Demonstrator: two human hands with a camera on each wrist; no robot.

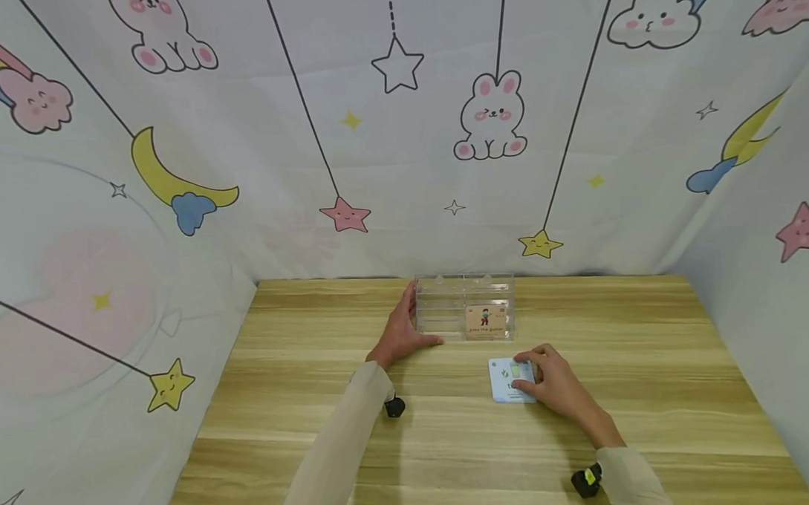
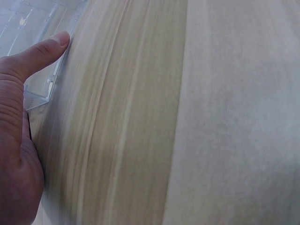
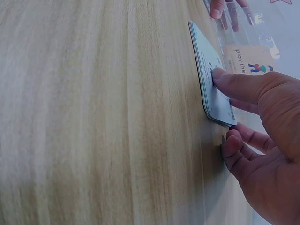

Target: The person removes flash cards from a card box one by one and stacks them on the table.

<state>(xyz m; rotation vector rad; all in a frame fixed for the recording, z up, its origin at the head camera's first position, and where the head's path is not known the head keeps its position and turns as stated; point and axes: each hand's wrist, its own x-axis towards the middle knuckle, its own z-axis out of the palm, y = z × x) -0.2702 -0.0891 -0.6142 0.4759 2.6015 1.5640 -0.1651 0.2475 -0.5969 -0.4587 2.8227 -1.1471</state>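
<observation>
A clear plastic case (image 1: 440,306) with several compartments stands by the back wall. My left hand (image 1: 404,333) holds its left end, fingers along the side and thumb at the lower front edge; in the left wrist view the thumb (image 2: 51,47) lies against the clear plastic. A tan card (image 1: 486,323) with a figure and "play the guitar" sits in the lower right compartment. In front of the case, my right hand (image 1: 560,384) pinches a stack of pale blue cards (image 3: 208,70), thumb on the top face. The stack's far edge is partly hidden by the hand.
The wood-grain table (image 1: 291,434) extends around both arms. A white cloth wall (image 1: 407,163) with cartoon bunnies and stars rises behind the case, and similar cloth closes off both sides. Each wrist carries a small black camera (image 1: 395,407).
</observation>
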